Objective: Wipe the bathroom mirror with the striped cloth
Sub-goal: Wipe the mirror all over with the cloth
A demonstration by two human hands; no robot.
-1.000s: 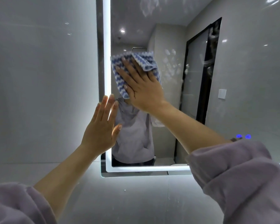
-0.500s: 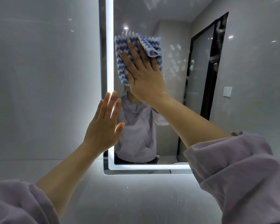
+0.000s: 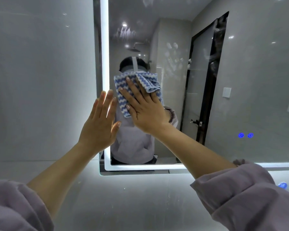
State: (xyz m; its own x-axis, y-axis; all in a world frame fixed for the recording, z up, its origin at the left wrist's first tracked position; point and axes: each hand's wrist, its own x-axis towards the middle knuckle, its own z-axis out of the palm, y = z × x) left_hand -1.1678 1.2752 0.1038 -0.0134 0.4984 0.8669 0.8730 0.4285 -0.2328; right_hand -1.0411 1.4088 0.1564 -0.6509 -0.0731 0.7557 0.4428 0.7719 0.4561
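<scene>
Sleeves (image 3: 249,197) pushed up. Left hand (image 3: 100,125) flat, fingers straight, on lit strip (image 3: 104,47) at mirror (image 3: 250,80) edge. Right hand (image 3: 147,110) spread, pressing cloth (image 3: 135,90) to glass just beside it, blocking part of the reflection. Smears (image 3: 173,54) above, blue buttons (image 3: 245,135) far right. Cloth sits lower than before.

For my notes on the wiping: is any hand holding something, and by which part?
Nothing is gripped. The right hand presses the striped cloth flat on the mirror, palm on its lower right part. The left hand holds nothing.
</scene>
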